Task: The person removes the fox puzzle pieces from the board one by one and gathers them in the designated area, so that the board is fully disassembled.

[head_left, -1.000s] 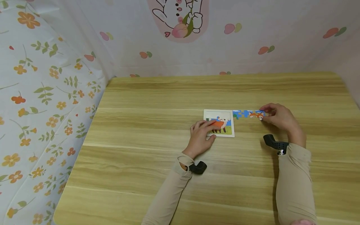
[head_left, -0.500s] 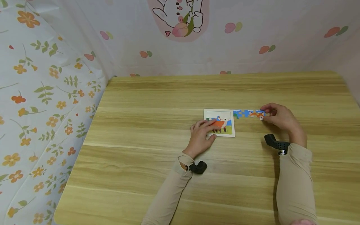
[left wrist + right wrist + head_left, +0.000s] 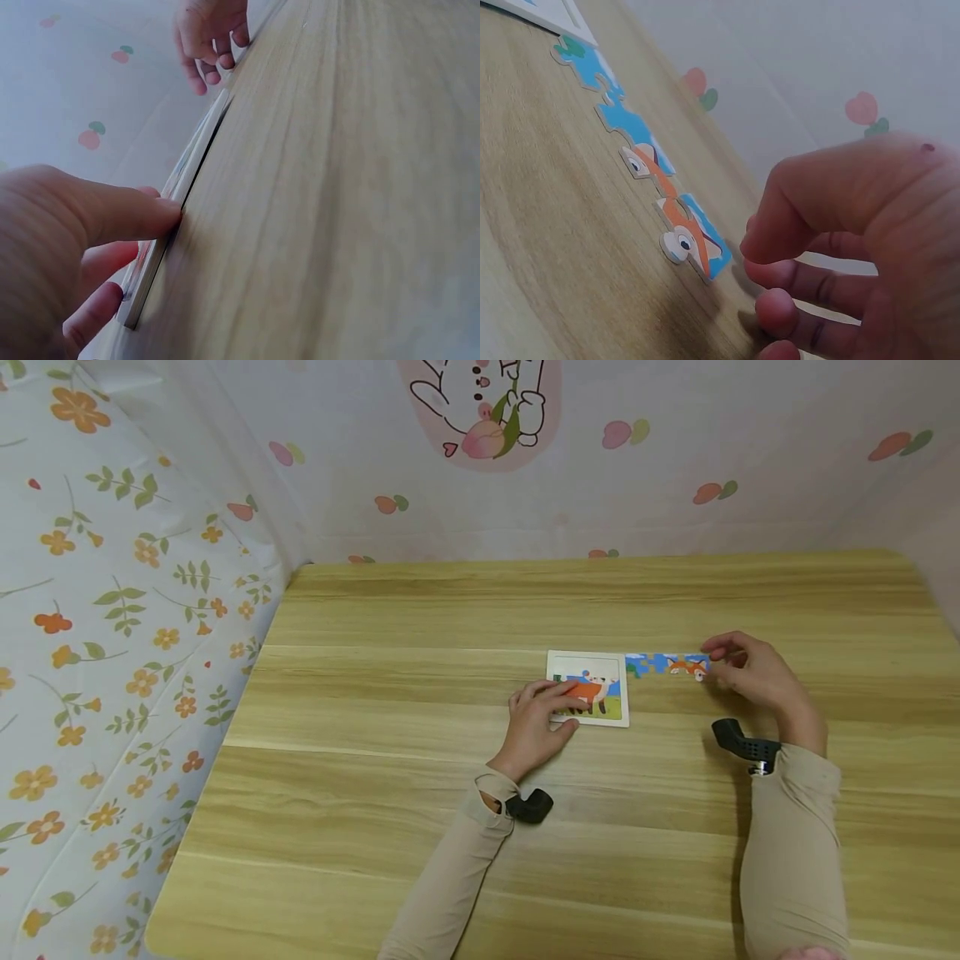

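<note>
Right of centre in the head view, the left hand (image 3: pixel 536 723) rests spread on the jigsaw tray (image 3: pixel 588 665), filled below, bare on top; fox-face pieces (image 3: pixel 661 663) lie outside, rightward, just beside the loosely curled, empty right hand (image 3: pixel 756 675)

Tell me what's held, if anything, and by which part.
Nothing looks gripped: the left hand rests on the puzzle board, thumb at its edge; the right hand holds nothing.

No readable txt, nos. or brand names in any view: nil on puzzle bd (image 3: pixel 588 662), loose pcs (image 3: pixel 626 124), blk wrist cams (image 3: pixel 529 807) or bench (image 3: pixel 360 693). Only sign-like mark: sm. heart (image 3: pixel 450 449) printed on back curtain (image 3: pixel 337 477), just L of pink tulip (image 3: pixel 482 441).
</note>
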The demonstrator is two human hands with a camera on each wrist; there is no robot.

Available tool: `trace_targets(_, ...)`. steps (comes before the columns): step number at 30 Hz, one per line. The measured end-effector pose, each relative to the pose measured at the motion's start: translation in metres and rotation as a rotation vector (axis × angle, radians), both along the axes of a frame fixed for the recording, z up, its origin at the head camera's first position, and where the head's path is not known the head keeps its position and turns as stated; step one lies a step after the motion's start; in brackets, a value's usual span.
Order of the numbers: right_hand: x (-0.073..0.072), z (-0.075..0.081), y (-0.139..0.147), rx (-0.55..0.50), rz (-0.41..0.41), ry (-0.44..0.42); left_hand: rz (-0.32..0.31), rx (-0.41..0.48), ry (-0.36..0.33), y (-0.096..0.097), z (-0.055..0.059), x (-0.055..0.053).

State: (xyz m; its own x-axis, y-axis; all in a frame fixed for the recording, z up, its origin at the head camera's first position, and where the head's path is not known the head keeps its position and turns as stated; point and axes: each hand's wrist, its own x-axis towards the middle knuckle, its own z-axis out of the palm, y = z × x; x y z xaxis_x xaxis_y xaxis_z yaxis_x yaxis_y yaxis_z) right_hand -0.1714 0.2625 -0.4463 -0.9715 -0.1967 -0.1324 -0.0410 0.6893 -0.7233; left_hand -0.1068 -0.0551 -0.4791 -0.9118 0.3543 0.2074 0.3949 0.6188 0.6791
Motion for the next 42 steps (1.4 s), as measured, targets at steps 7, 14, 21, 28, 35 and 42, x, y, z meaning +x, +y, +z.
trace_targets(7,0.001,0.002,-0.002,0.02,-0.01,0.003,0.008,-0.003,-0.02,-0.001,0.0,-0.001)
trace_targets(14,0.003,0.005,-0.002,0.007,-0.02,-0.021,0.038,0.145,0.043,-0.001,-0.002,-0.003)
trace_targets(21,0.004,0.005,-0.001,0.027,-0.024,-0.031,0.247,0.187,0.104,-0.01,-0.005,-0.007)
trace_targets(28,0.002,0.004,-0.003,0.061,-0.016,-0.008,0.34,0.14,0.059,-0.017,-0.005,-0.009)
trace_targets(35,0.002,0.003,-0.004,0.095,-0.023,-0.019,0.293,0.06,0.013,-0.016,-0.003,-0.008)
trace_targets(42,0.001,0.002,-0.004,0.097,-0.02,-0.003,0.287,0.035,0.019,-0.016,-0.003,-0.008)
